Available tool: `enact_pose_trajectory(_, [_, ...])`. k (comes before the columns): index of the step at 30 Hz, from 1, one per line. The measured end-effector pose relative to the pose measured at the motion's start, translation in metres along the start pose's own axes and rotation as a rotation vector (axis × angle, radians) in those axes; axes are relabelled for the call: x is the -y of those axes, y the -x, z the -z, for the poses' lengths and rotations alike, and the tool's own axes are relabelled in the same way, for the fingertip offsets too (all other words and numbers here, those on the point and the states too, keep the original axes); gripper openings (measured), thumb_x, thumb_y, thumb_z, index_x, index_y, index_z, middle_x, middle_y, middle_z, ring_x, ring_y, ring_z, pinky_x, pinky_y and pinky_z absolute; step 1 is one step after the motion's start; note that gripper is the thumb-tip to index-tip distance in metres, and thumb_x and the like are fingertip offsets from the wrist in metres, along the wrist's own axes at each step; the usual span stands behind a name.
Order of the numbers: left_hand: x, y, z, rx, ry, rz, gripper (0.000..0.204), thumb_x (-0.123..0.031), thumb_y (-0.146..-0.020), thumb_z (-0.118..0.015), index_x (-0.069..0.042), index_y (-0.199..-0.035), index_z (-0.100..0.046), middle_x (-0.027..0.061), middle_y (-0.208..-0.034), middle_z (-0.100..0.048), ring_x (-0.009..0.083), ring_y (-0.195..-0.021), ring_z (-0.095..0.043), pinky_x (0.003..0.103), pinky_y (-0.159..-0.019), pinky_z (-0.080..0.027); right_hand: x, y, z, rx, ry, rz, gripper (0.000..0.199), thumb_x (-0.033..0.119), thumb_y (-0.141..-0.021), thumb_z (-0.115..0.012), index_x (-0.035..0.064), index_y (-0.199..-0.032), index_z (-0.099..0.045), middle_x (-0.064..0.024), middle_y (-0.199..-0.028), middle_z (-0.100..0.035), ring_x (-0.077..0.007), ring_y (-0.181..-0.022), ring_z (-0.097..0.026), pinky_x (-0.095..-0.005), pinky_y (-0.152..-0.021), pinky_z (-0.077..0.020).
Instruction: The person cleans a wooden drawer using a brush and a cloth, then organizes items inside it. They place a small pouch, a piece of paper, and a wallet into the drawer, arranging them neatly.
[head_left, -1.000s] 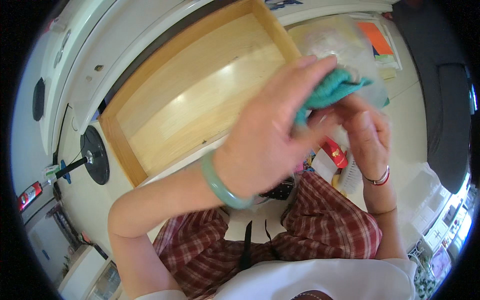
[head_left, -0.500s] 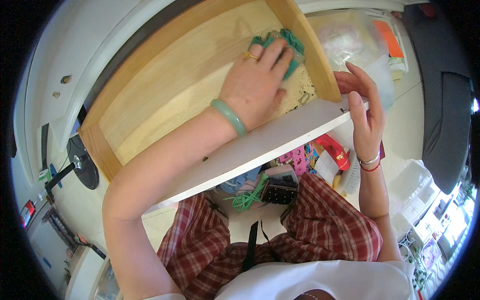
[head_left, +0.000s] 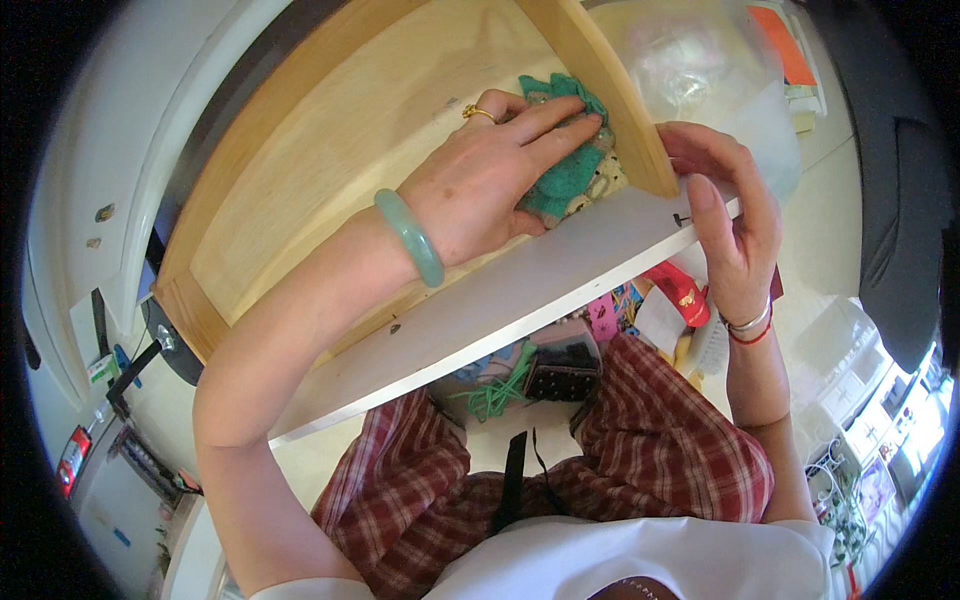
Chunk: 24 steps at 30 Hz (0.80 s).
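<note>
A wooden drawer [head_left: 330, 150] with a white front panel lies tilted above my lap. Inside it, near the far right corner, my left hand [head_left: 490, 165] presses on a crumpled green cloth [head_left: 565, 180], fingers bent over it and thumb near the white panel. The palm side is hidden. Dark crumbs [head_left: 607, 180] dot the drawer bottom beside the cloth. My right hand [head_left: 735, 215] grips the drawer's right end, with its thumb on the near side and fingers curled behind the corner.
Beneath the drawer, a container between my knees holds a green cord [head_left: 500, 390] and a black studded case [head_left: 562, 372]. A red pouch [head_left: 680, 292] lies right of it. Clear plastic bags [head_left: 690, 70] sit beyond the drawer's right side, and a dark sofa [head_left: 905, 230] stands farther right.
My left hand and the cloth have slid toward the white panel, covering a small loop-shaped bit of debris. The right fingers, raised before, now curl around the drawer's corner.
</note>
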<state>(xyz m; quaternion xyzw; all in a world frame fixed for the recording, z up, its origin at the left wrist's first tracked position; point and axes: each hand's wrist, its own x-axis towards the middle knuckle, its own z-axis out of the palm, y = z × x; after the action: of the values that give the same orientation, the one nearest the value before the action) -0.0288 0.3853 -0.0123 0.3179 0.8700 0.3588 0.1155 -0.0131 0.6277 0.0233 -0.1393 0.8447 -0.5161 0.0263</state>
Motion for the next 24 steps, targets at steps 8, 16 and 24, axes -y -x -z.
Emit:
enact_pose_trajectory(8, [0.005, -0.005, -0.011, 0.123, 0.202, -0.103, 0.077, 0.001, -0.066, -0.076, -0.010, -0.138, -0.050, 0.0156, -0.141, -0.047, 0.0380, -0.119, -0.047, 0.042, -0.104, -0.040, -0.001, -0.002, 0.003, 0.011, 0.009, 0.038, 0.016, 0.004, -0.088, -0.057, -0.0019, -0.102, -0.063, -0.0129, -0.109, -0.066, -0.0167, -0.086, -0.063, -0.0269, -0.078, -0.0499])
enact_pose_trajectory(16, [0.002, -0.020, 0.001, 0.227, 0.030, -0.176, 0.066, -0.002, -0.068, -0.074, -0.007, -0.129, -0.052, 0.0134, -0.133, -0.052, 0.0344, -0.114, -0.054, 0.040, -0.098, -0.046, 0.000, -0.005, 0.003, 0.019, 0.039, 0.071, 0.010, 0.002, -0.087, -0.056, -0.0025, -0.090, -0.063, -0.0145, -0.106, -0.066, -0.0167, -0.082, -0.063, -0.0277, -0.074, -0.0511])
enact_pose_trajectory(24, [-0.009, -0.032, -0.015, 0.201, -0.164, -0.198, 0.053, -0.002, -0.065, -0.071, -0.005, -0.116, -0.055, 0.0120, -0.108, -0.058, 0.0339, -0.101, -0.058, 0.043, -0.086, -0.050, 0.000, -0.003, -0.005, -0.067, -0.015, 0.031, 0.009, 0.001, -0.086, -0.055, -0.0041, -0.083, -0.062, -0.0150, -0.100, -0.067, -0.0163, -0.078, -0.063, -0.0274, -0.071, -0.0511])
